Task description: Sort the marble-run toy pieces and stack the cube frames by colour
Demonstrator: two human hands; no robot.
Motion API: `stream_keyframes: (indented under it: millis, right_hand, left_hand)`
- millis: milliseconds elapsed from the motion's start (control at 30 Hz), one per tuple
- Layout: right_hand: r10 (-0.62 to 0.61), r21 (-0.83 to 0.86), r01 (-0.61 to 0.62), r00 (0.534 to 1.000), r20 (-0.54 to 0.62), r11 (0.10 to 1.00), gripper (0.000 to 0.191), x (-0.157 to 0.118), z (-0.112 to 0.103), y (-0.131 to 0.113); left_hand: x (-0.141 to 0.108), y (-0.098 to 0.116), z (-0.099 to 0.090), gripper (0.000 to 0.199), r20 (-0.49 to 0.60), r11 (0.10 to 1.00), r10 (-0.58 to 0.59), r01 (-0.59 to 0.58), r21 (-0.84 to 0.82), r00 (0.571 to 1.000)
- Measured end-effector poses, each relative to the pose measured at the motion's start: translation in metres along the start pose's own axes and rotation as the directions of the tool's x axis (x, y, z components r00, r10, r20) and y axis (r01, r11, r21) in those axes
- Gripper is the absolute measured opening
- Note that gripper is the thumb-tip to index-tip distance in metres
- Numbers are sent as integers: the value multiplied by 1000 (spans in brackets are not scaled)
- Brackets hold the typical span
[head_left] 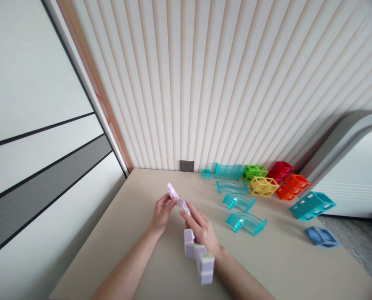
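Note:
A lilac and white twisty snake puzzle is held in both hands above the table. My left hand is closed, pinching the segments near its far end, which points up and away to the left. Further along, my right hand is closed around the middle segments, with its fingertips close to the left hand's. From under the right hand, the near end bends in a zigzag toward me and is slightly blurred. The right palm and fingers hide part of the chain.
On the beige table, several clear teal curved track pieces lie to the right. Beyond them are a green block frame, yellow frame, red frame, orange frame, teal frame and blue frame. A ribbed wall with a dark socket stands behind.

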State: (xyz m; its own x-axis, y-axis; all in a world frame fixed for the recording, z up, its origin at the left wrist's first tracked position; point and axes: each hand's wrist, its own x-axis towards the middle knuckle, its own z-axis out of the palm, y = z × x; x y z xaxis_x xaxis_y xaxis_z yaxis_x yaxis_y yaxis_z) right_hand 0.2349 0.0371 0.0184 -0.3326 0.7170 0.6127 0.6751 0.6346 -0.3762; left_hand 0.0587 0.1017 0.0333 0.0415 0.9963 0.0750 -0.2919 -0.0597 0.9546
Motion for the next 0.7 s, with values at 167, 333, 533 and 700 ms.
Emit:
stream_keyframes:
  millis: [167, 333, 533, 700]
  right_hand:
    - [-160, -113, 176, 977, 139, 978, 77, 12, -18, -8]
    - [-227, -137, 253, 957, 180, 958, 73, 22, -32, -6]
    - [-297, -104, 319, 938, 180, 942, 52, 25, -32, -7]
    - [-380, -263, 404, 914, 141, 876, 39, 24, -29, -8]
  left_hand:
    - [0, 2, 2, 38, 2, 997, -48, 48, -62, 999]
    - [-1, 3, 4, 37, 12, 985, -122, 122, -124, 992]
    - [1, -6, 0, 41, 5, 965, -222, 221, -140, 975]
    - [2, -10, -4, 45, 33, 947, -308, 310, -82, 951]
